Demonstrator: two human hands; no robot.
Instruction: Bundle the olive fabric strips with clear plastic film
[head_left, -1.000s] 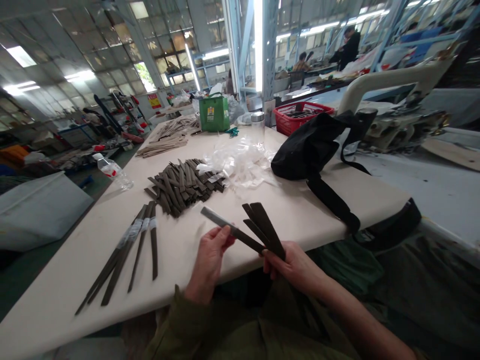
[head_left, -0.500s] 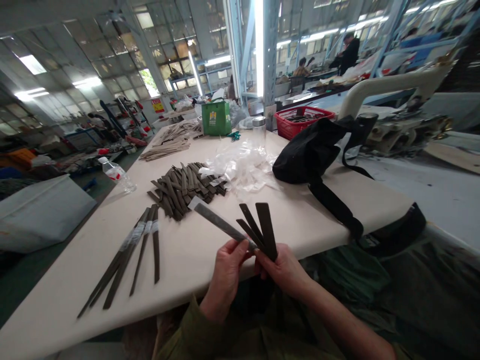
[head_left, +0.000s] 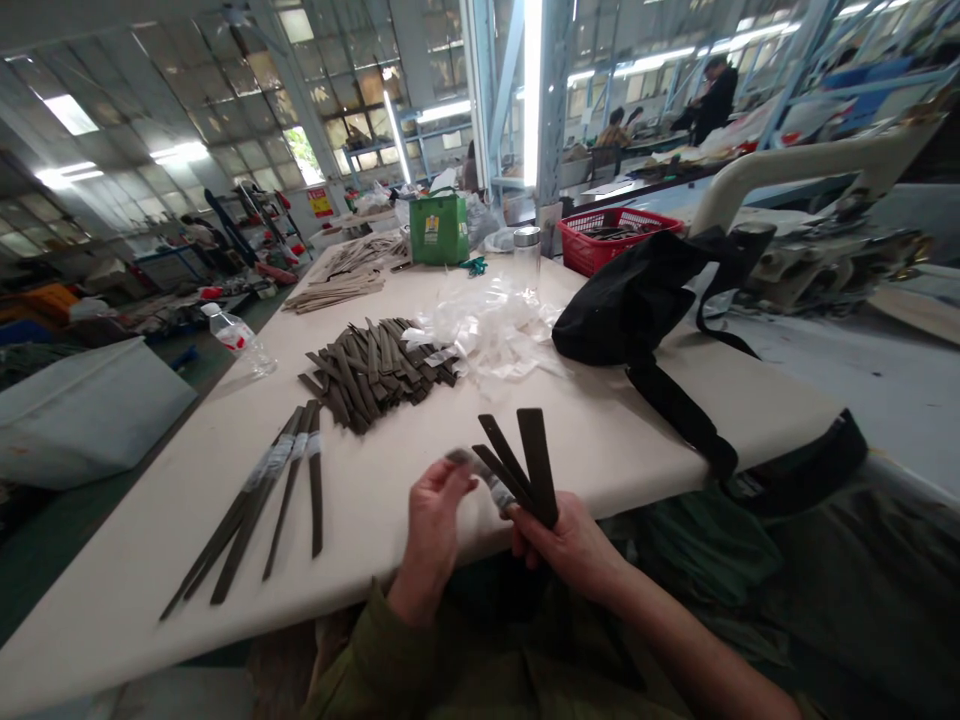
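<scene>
Several dark strips (head_left: pixel 537 455) fan upward out of my right hand (head_left: pixel 562 540), whose fingers are wrapped round their lower ends. My left hand (head_left: pixel 435 520) is closed near a blurred, greyish strip with clear wrapping (head_left: pixel 491 483), which runs from its fingertips toward my right hand. Motion smears the upper end of that piece. Beyond my hands lies a pile of short dark strips (head_left: pixel 371 370). To the left, long dark strips (head_left: pixel 244 520) with clear wrapping round their upper parts rest on the pale table (head_left: pixel 390 500).
Crumpled clear plastic (head_left: pixel 491 330) lies behind the pile, with a black bag (head_left: pixel 626 300) to its right. Farther back are a green bag (head_left: pixel 439 230), a glass jar (head_left: pixel 527 262) and a red basket (head_left: pixel 600 240). A plastic bottle (head_left: pixel 240 340) lies by the left edge.
My left hand has moved left and slightly up, away from my right hand. The light strip that stretched far to the upper left now looks short, bent and blurred. The view has shifted slightly.
</scene>
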